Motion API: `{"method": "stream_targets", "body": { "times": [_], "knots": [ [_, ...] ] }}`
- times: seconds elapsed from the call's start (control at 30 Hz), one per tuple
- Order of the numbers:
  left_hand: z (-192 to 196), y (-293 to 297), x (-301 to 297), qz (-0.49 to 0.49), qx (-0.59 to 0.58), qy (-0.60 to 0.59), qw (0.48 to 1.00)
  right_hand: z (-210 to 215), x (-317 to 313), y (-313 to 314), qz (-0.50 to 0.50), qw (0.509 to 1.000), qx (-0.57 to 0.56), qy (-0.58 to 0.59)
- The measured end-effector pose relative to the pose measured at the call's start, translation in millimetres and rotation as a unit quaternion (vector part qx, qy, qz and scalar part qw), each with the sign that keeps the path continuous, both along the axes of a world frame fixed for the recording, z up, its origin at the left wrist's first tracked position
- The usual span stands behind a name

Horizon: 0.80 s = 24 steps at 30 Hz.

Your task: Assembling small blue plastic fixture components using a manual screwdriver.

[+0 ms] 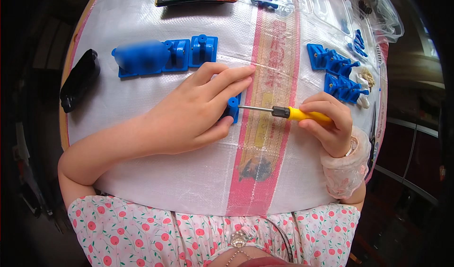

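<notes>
My left hand (198, 106) lies over a blue plastic piece (232, 109) and grips it between thumb and fingers; much of the piece is hidden under the palm. My right hand (333, 123) is closed around the yellow handle of a screwdriver (302, 114). Its metal shaft points left, and the tip meets the side of the blue piece. Beyond my left hand stands a row of similar blue pieces with square bases (203, 52), partly blurred at its left end.
More blue pieces (340, 71) cluster at the right, beside a white and tan bundle (364, 85). A black oblong holder (80, 80) lies at the left. At the back are a black tray (196, 1) and clear plastic containers (331, 12). A white woven sheet (156, 182) covers the table.
</notes>
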<state>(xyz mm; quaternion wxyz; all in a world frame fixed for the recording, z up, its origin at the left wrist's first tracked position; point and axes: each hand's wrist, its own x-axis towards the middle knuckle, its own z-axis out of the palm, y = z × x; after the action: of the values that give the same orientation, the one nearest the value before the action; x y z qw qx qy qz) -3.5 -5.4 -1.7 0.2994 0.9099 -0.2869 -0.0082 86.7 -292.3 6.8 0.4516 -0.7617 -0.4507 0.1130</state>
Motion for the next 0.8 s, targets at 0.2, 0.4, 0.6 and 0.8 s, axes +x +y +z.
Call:
{"method": "stream_targets", "body": {
  "times": [0.2,0.4,0.6,0.8],
  "knots": [
    [-0.9,-2.4,-0.9,0.002,0.009,-0.003,1.0,-0.6,-0.9,0.1,0.008,1.0,0.004,-0.007],
    [-0.5,-3.7,-1.3,0.004,0.019,-0.016,1.0,-4.5,-0.8,-1.7,-0.007,1.0,0.011,-0.015],
    [0.9,-3.6,-1.1,0.005,0.013,-0.01,1.0,-4.4,2.5,-4.3,-0.029,0.999,0.026,-0.003],
    [0.0,-4.9,-0.5,0.006,0.004,0.002,1.0,-2.5,2.0,-1.2,-0.005,0.999,0.016,0.034]
  ]
}}
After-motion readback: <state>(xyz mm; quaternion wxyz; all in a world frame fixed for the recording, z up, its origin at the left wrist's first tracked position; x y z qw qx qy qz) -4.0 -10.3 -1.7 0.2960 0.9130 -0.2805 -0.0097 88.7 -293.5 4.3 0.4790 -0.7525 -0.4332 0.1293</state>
